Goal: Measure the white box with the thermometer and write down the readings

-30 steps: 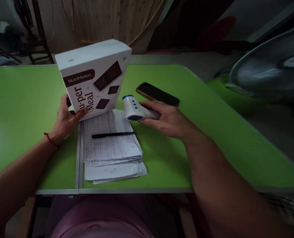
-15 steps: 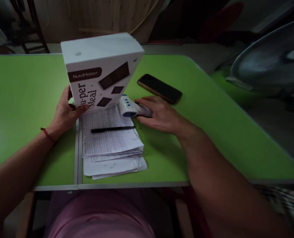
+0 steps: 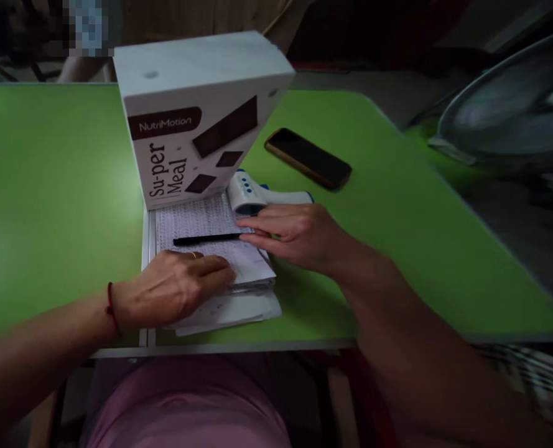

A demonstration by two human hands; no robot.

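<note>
My left hand point(image 3: 183, 286) lies flat over the lower part of a stack of handwritten papers point(image 3: 248, 267), fingers stretched out. On the papers is a black pen point(image 3: 206, 239), and the fingertips of my right hand point(image 3: 295, 233) are closed on its right end. Just beyond that hand a white and blue infrared thermometer point(image 3: 248, 191) lies on its side. A white box printed "NutriMotion Su-per Meal" point(image 3: 173, 162) stands upright behind the papers, with neither hand touching it.
A dark phone in a brown case point(image 3: 308, 158) lies on the green table point(image 3: 397, 267), right of the box. A fan point(image 3: 514, 106) stands beyond the table's right edge. Part of another person point(image 3: 87, 65) shows behind the far edge.
My left hand has let go of the box and come down onto the papers. My right hand has left the thermometer and moved nearer to the pen's end.
</note>
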